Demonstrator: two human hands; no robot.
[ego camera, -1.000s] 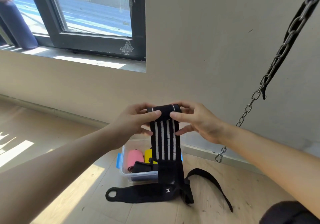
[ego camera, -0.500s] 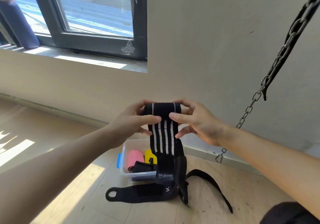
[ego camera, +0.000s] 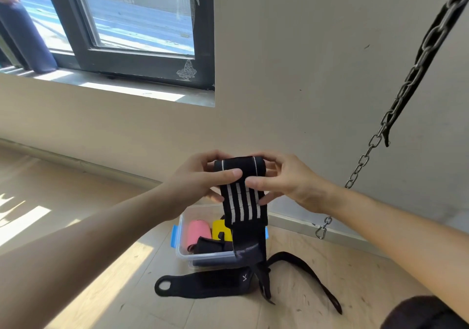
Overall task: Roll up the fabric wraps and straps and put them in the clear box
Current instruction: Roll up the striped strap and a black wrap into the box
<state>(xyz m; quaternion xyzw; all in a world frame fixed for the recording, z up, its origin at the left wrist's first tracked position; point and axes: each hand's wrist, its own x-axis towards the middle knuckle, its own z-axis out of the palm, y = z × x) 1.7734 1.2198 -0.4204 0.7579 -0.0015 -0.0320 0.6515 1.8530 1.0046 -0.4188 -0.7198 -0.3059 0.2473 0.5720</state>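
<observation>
Striped wrap was held up above the clear box, its rolled end caught between both hands. The left hand gripped one end of the roll, thumb pressed across its front, and the right hand gripped the other end likewise. The roll's axis ran side to side, equally near either hand, and the loose tail hung straight down in front of the box's right half. Just on the near side of the box a black strap lay unrolled. Inside the box sat a pink roll and a yellow roll. Against a second earlier, the roll was thicker and the tail shorter.
</observation>
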